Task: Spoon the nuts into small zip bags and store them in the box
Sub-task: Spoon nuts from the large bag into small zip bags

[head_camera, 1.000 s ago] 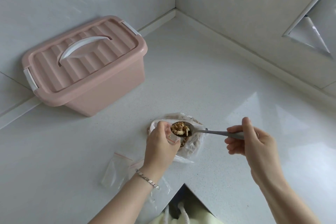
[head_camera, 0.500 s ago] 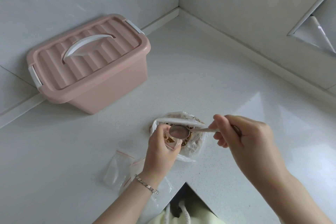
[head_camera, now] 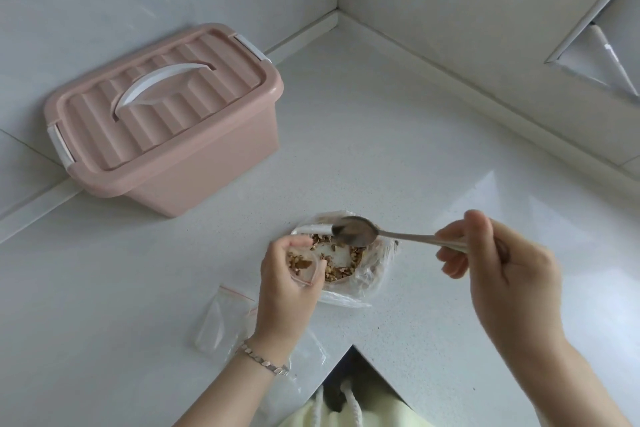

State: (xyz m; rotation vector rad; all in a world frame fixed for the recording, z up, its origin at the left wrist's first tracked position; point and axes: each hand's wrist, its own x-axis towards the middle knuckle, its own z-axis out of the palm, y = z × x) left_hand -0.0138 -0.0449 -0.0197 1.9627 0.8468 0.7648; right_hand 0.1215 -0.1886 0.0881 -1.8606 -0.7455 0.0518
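Surface: white, in a tiled corner.
Left hand: fingers curled round open small zip bag holding nuts.
Right hand: fingers pinching empty spoon over nut bag.
Pink box: lidded, far left of nut bag.

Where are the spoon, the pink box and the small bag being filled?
spoon (head_camera: pixel 355 231): head view, on the bowl.
pink box (head_camera: pixel 166 114): head view, on the ribbed lid.
small bag (head_camera: pixel 300 263): head view, on the open mouth.

no readable text anywhere (box lid apparently plain, unlabelled)

Head cam, looking down, close
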